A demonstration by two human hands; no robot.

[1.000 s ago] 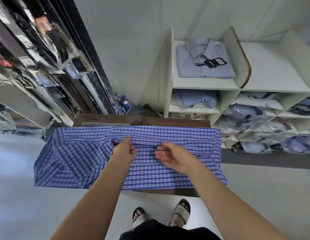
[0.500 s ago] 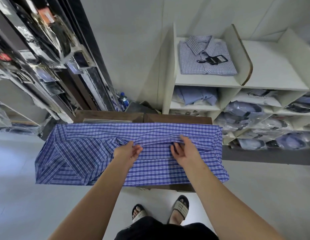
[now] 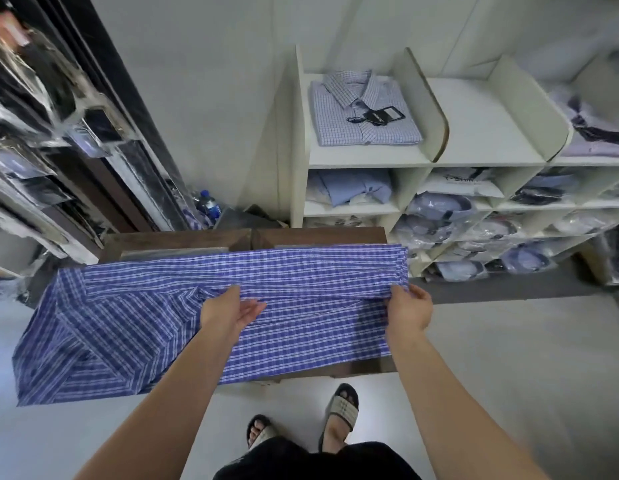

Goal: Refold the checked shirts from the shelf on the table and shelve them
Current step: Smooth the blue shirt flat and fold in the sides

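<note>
Refolding in hand: my left hand (image 3: 228,311) and right hand (image 3: 410,308) pinch a fold of the blue checked shirt (image 3: 301,268) on the table (image 3: 318,236); next, I judge, press it flat.

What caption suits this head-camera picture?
The left hand and right hand pinch a fold of a blue checked shirt spread on a brown wooden table.

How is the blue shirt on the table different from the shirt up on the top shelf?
The table shirt has dark blue checks; the shelf shirt has pale, fine checks. The table shirt lies spread long and half-folded, with the left hand and right hand holding a fold; the shelf shirt is a neat rectangle, collar showing. The shelf shirt carries a black tag; none shows on the table shirt. Both are checked.
</note>
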